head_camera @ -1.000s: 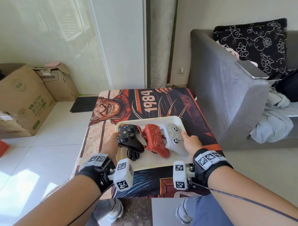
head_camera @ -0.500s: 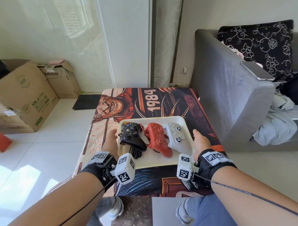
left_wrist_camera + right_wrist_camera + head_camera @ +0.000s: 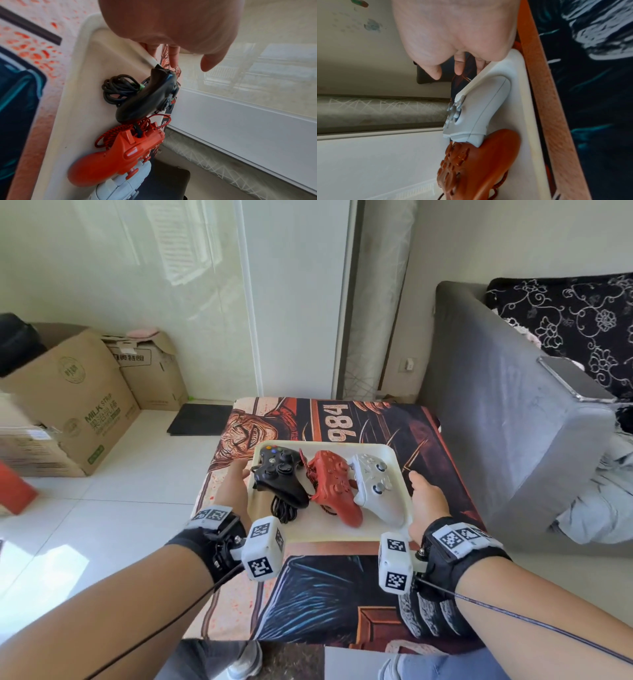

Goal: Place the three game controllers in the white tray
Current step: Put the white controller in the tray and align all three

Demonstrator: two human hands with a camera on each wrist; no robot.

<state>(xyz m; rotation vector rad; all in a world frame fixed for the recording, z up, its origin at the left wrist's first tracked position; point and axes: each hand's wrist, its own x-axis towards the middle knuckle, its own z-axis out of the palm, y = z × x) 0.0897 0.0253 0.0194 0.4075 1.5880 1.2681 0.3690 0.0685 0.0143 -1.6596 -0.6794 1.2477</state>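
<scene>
Basically done: tray [image 3: 329, 534] sits on the bench [image 3: 342, 594], stiff, light; lift by the side rims. Black pad [image 3: 279, 475], red pad [image 3: 334, 486], white pad [image 3: 375, 491] lie inside, hard and slick, cables loose. Left hand [image 3: 233, 491] and right hand [image 3: 426, 503] flank the rims, fingers relaxed, holding nothing.

Both my forearms reach forward and slightly inward, each wrist strapped with a black band. My left hand [image 3: 233, 491] is turned thumb-side up, fingers [image 3: 173, 56] loosely extended and holding nothing. My right hand [image 3: 426, 501] mirrors it, thumb up, fingers [image 3: 458, 67] relaxed and slightly bent, likewise empty.
</scene>
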